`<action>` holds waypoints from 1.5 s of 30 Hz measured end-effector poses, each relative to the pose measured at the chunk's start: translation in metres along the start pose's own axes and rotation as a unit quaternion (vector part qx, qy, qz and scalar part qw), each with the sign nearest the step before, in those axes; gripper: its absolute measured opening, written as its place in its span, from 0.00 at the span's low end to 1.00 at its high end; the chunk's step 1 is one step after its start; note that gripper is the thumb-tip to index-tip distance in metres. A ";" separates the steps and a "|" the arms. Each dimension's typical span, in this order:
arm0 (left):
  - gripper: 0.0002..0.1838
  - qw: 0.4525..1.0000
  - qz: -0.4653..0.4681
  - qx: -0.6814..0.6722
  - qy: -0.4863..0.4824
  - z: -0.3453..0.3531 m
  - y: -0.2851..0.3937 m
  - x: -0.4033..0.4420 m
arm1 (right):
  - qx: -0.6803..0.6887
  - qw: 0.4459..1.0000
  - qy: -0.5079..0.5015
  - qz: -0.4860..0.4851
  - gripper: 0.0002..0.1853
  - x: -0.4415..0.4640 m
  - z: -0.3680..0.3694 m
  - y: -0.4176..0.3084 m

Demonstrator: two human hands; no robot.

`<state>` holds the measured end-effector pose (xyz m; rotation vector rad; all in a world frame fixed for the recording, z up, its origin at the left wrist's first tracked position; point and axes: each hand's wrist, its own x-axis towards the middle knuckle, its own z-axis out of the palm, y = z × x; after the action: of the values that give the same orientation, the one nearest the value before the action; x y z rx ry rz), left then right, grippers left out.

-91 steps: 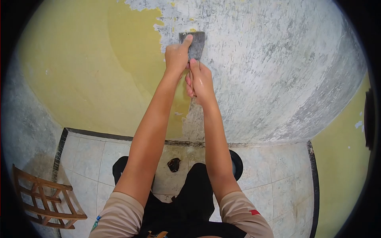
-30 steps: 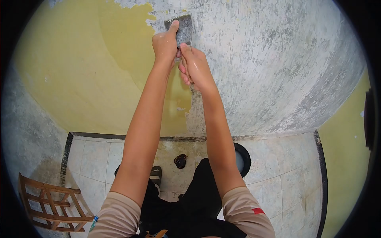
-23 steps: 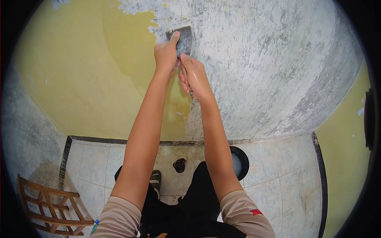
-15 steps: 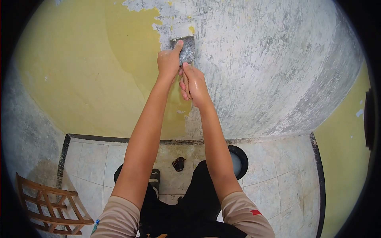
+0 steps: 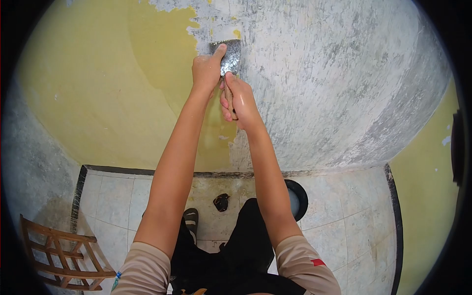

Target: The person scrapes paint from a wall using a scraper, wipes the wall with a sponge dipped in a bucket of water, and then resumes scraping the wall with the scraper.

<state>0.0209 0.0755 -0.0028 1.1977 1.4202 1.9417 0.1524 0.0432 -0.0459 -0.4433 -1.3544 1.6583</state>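
Note:
Both my hands are on one scraper (image 5: 231, 58), whose wide dark metal blade lies against the wall (image 5: 314, 88). My right hand (image 5: 241, 101) is wrapped round its wooden handle, the thumb near the base of the blade. My left hand (image 5: 207, 71) grips it higher up, with the thumb pressed on the blade and the other fingers largely hidden behind. Yellow paint (image 5: 162, 54) covers the wall to the left, with a ragged edge beside the blade; bare grey-white surface is on the right. A small yellow patch (image 5: 237, 34) shows just above the blade.
On the tiled floor (image 5: 324, 196) a black basin (image 5: 303, 199) holds cloudy liquid, beside my right forearm. A dark crumpled thing (image 5: 221, 202) lies between my legs. A wooden rack-like piece (image 5: 64, 255) stands at the lower left. Dark skirting (image 5: 392, 211) borders the floor.
Compared with one second ago, the scraper and both hands are lower on the wall. Since half a second ago they have moved slightly up, and the blade now catches the light.

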 end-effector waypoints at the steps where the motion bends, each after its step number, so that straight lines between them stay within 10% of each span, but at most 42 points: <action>1: 0.23 1.000 0.001 0.003 -0.001 0.000 0.003 -0.003 | -0.018 1.000 0.007 0.003 0.23 -0.001 0.000 0.000; 45: 0.33 1.000 -0.008 -0.014 -0.001 0.005 0.042 0.010 | -0.017 0.997 0.043 -0.056 0.24 0.010 0.016 -0.025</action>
<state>0.0258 0.0702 0.0396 1.1725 1.3935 1.9426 0.1459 0.0415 -0.0150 -0.4442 -1.3218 1.5105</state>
